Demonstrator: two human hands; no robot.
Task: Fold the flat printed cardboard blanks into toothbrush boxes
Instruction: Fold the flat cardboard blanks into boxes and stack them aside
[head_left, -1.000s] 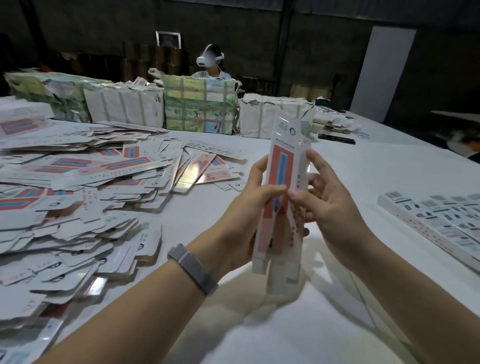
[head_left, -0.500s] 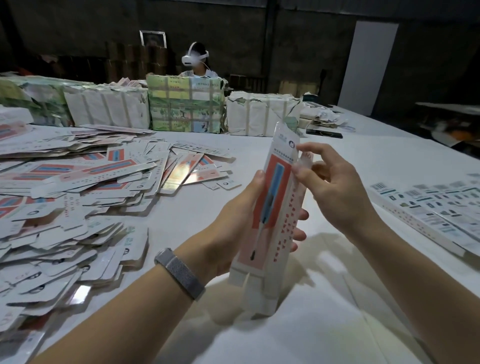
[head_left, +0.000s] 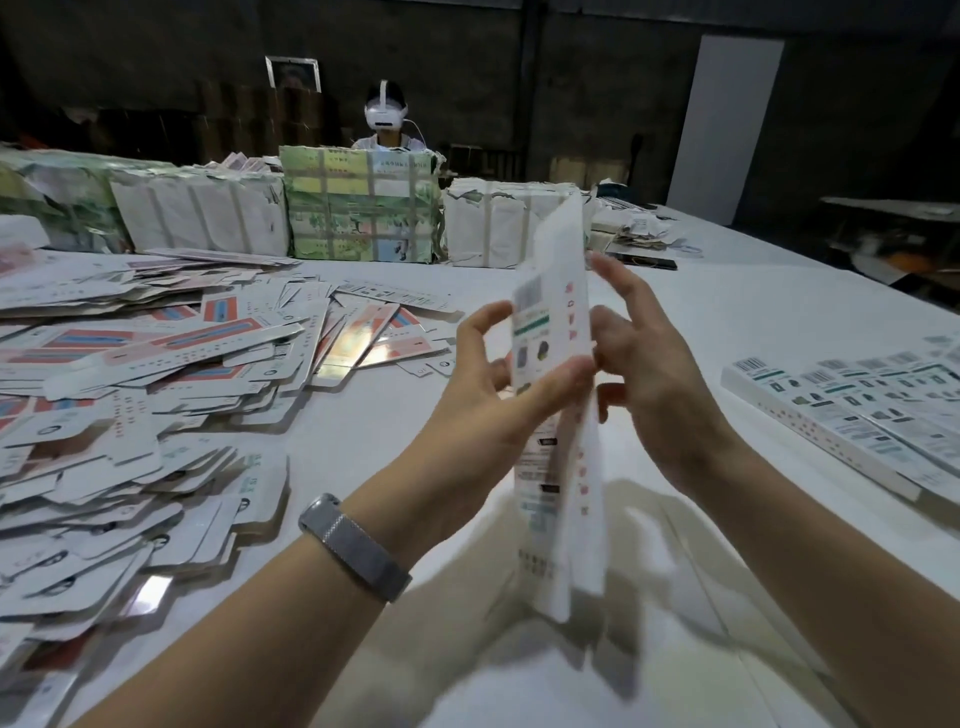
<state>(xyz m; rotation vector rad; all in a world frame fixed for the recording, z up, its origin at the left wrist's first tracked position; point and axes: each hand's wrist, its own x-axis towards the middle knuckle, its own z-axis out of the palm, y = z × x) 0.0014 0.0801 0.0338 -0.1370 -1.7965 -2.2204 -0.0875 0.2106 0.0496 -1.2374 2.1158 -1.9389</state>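
Head view: at the far left a loose heap of flat blanks (head_left: 156, 374) sprawls over the white table (head_left: 727, 322). Next, the left hand (head_left: 483, 400), a grey band (head_left: 353, 545) on its wrist, pinches a blurred, half-formed box (head_left: 558, 415) between thumb and fingers, holding it upright above the table. The right hand (head_left: 649, 374) touches the box's other side, fingers spread fairly straight. Rightmost, a row of finished boxes (head_left: 857, 415) lies flat.
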